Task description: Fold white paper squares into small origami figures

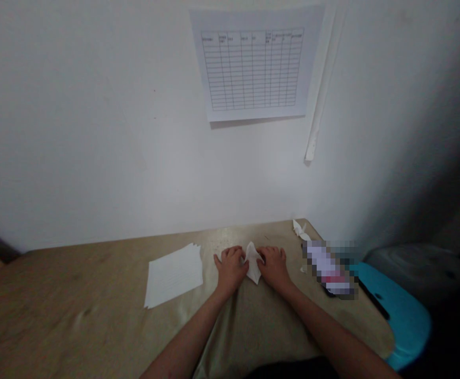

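A small white piece of folded paper (pixel 253 266), roughly diamond-shaped, lies between my two hands on the brown-covered table (pixel 107 316). My left hand (pixel 232 266) grips its left edge, thumb on the paper and the other fingers curled. At the right edge, my right hand (pixel 273 266) pinches the same paper with bent fingers. Parts of the paper's sides are hidden under the fingers. To the left of my left hand rests a stack of white paper sheets (pixel 175 276), fanned unevenly at the corners.
Near the table's back right corner sits a white folded paper figure (pixel 301 230), with a paper scrap (pixel 303 269) nearby. A pixelated object (pixel 328 268) lies along the right edge. Beyond stands a turquoise chair (pixel 405 316). A printed table sheet (pixel 253 68) hangs on the wall.
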Tool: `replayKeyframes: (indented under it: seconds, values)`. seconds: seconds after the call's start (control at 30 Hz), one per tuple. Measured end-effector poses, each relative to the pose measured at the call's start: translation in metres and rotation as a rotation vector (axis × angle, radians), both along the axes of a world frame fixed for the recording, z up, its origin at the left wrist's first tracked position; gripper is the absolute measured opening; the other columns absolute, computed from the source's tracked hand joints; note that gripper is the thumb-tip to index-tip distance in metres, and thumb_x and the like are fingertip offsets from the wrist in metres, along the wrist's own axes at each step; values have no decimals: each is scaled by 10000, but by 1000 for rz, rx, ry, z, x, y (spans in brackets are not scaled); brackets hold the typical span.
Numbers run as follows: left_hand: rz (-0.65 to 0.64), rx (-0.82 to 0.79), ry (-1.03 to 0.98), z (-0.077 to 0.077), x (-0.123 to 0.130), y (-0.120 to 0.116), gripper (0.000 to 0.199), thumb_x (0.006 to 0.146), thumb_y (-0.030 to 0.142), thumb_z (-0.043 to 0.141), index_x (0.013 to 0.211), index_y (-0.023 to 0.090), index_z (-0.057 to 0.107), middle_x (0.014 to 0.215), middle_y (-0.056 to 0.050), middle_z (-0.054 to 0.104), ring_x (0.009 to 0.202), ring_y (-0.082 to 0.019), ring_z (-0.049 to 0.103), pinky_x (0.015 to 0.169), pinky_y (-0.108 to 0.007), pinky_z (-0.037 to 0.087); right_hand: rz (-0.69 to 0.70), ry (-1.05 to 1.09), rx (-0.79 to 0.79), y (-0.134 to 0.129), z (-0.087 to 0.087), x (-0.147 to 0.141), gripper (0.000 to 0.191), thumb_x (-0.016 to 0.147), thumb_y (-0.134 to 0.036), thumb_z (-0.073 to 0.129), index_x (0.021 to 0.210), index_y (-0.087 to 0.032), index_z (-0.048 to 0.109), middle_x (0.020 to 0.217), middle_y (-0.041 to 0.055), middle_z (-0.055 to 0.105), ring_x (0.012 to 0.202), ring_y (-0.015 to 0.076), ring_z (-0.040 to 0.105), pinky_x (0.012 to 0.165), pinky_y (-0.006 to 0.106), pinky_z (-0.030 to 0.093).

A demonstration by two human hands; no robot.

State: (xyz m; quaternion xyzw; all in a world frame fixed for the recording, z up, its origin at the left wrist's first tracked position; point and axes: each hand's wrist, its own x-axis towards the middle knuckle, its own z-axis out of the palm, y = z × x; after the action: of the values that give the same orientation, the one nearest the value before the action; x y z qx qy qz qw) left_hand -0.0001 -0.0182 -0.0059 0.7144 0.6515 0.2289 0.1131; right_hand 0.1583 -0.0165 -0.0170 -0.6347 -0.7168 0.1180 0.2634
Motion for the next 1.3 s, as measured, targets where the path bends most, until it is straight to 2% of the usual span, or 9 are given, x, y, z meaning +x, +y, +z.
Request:
replayKeyframes:
  seconds: [0.2, 0.33, 0.43, 0.57, 0.73, 1.0, 1.3]
  values:
    - [0, -15, 8, -1, 0, 0, 250, 814, 252, 588, 1054, 270, 658, 1363, -49, 600, 1299, -307, 441, 1121, -725, 110, -1, -29, 8, 1, -3, 0, 322, 836, -190, 537, 1132, -246, 651, 1196, 82, 670, 1173, 284, 506, 1110, 502, 174]
    - [-8, 1, 9, -3, -1, 1, 299, 799, 249, 592, 1089, 277, 657, 1371, -55, 595, 1301, -314, 438, 1123, -731, 93, 2, -35, 22, 2, -3, 0, 303, 813, -168, 546, 1073, -253, 677, 1160, 82, 678, 1146, 277, 512, 1102, 496, 188]
    - [-25, 27, 1, -3, -2, 0, 270, 802, 244, 597, 1063, 274, 661, 1372, -53, 593, 1295, -311, 442, 1119, -737, 91, 9, -44, 13, 1, -2, 0, 251, 815, -181, 562, 1018, -241, 696, 1121, 81, 681, 1133, 272, 517, 1103, 503, 182]
    - [-37, 41, 4, -3, -2, -1, 156, 827, 309, 629, 970, 267, 672, 1375, -36, 591, 1291, -311, 445, 1108, -747, 93, 5, -54, 13, 1, -1, 0, 161, 851, -281, 601, 963, -231, 705, 1088, 79, 682, 1134, 269, 517, 1112, 514, 170]
    - [-35, 28, 6, -2, -1, 0, 141, 844, 373, 649, 930, 264, 674, 1366, -40, 599, 1294, -321, 445, 1097, -762, 89, -2, -70, 15, 1, -1, 0, 193, 889, -359, 606, 980, -221, 706, 1110, 85, 682, 1144, 274, 518, 1107, 517, 186]
    - [-17, 2, 11, -1, 0, 1, 134, 826, 300, 628, 945, 271, 681, 1388, -19, 589, 1308, -304, 443, 1109, -755, 91, -13, -46, -6, -2, 7, 0, 193, 898, -274, 554, 1016, -234, 702, 1107, 67, 694, 1132, 258, 525, 1096, 485, 200]
    - [-16, -1, 5, -1, 0, 2, 193, 787, 248, 601, 964, 263, 676, 1396, -22, 585, 1314, -309, 442, 1109, -758, 105, -32, 5, -29, 1, 3, 0, 271, 847, -218, 541, 1080, -232, 679, 1158, 69, 690, 1181, 258, 510, 1129, 480, 140]
